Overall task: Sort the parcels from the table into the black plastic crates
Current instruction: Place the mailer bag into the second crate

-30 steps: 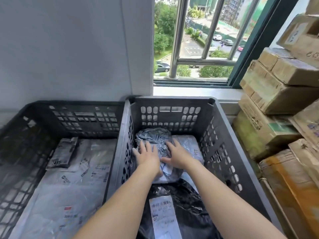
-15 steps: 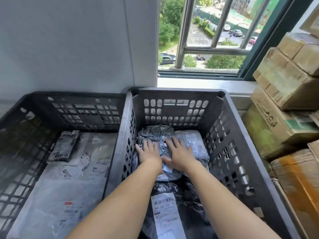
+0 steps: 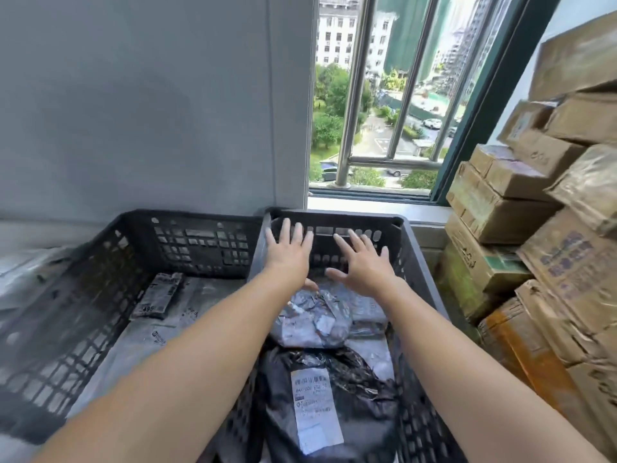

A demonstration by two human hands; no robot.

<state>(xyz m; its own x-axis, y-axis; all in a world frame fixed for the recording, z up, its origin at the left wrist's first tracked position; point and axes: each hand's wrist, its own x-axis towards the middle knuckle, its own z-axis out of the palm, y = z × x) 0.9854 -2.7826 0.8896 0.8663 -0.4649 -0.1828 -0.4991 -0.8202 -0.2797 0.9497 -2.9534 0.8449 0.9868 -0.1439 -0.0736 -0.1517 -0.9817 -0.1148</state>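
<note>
Two black plastic crates stand side by side under a window. The right crate (image 3: 414, 262) holds a grey crumpled parcel (image 3: 310, 320) at its far end and a black parcel (image 3: 334, 389) with a white label nearer me. The left crate (image 3: 100, 262) holds flat grey parcels (image 3: 147, 342) and a small dark packet (image 3: 160, 295). My left hand (image 3: 288, 250) and my right hand (image 3: 364, 264) hover above the grey parcel with fingers spread, holding nothing, in front of the right crate's far wall.
A stack of brown cardboard boxes (image 3: 541, 235) rises close against the right crate on the right. A grey wall (image 3: 150, 111) stands behind the crates, and a barred window (image 3: 384, 111) with a sill lies behind the right crate.
Both hands were pressing on the grey parcel; they have lifted off it and risen with fingers spread. The camera has tilted up.
</note>
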